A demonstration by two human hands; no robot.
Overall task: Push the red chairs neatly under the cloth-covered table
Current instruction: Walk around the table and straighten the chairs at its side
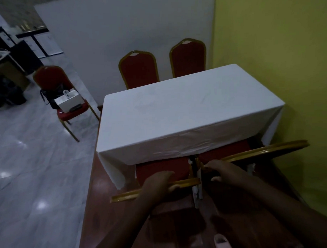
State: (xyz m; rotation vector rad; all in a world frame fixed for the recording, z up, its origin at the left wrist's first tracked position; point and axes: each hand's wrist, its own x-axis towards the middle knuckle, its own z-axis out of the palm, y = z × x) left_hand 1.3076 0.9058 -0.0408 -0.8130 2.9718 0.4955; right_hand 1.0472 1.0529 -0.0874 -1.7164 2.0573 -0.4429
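Observation:
A table under a white cloth point(186, 112) stands against the yellow wall. Two red chairs with gold frames sit on its near side, their seats partly under the cloth. My left hand point(159, 181) grips the gold top rail of the near left chair point(160, 170). My right hand point(221, 171) holds the left end of the backrest of the near right chair point(224, 151), whose gold rail runs off to the right. On the far side, two more red chairs point(138, 69) point(188, 58) stand with their backs rising above the tabletop.
A fifth red chair point(52, 81) stands apart on the left on the shiny grey floor, carrying a white box point(69, 102) and a dark bag. A white partition wall point(118, 32) is behind the table. Dark furniture fills the far left corner.

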